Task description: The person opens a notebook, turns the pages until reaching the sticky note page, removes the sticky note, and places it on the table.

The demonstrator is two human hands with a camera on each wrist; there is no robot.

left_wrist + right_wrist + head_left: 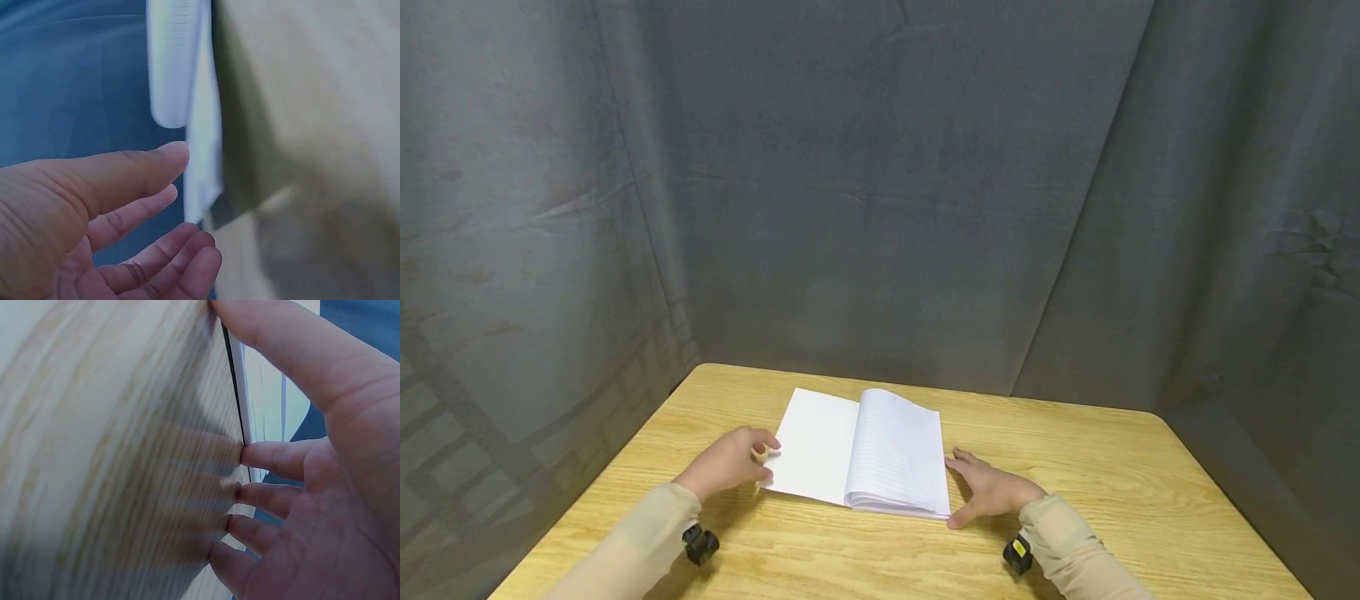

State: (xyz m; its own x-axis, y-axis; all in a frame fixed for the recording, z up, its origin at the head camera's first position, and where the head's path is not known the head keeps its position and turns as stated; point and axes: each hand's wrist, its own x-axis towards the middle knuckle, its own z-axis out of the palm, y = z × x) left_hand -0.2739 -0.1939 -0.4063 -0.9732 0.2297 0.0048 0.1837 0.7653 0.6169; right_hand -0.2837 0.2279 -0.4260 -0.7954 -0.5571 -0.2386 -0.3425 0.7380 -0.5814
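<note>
An open notebook (898, 450) lies on the wooden table, its lined pages bulging upward near the spine on the right side. Its left side is a blank white leaf (815, 446), whose edge stands a little off the tabletop in the left wrist view. My left hand (730, 462) is at that outer edge, thumb and fingers spread apart and loosely bent, with fingertips touching or very near the leaf (203, 162). Along the notebook's right edge, my right hand (992, 490) rests with spread fingers. Its fingertips meet the tabletop beside the pages (265, 394) in the right wrist view.
The light wooden table (1112, 500) has rounded far corners. Grey curtains (865, 208) hang behind it and on both sides. A small black device (701, 544) is strapped to the left wrist, and another black device (1018, 553) to the right.
</note>
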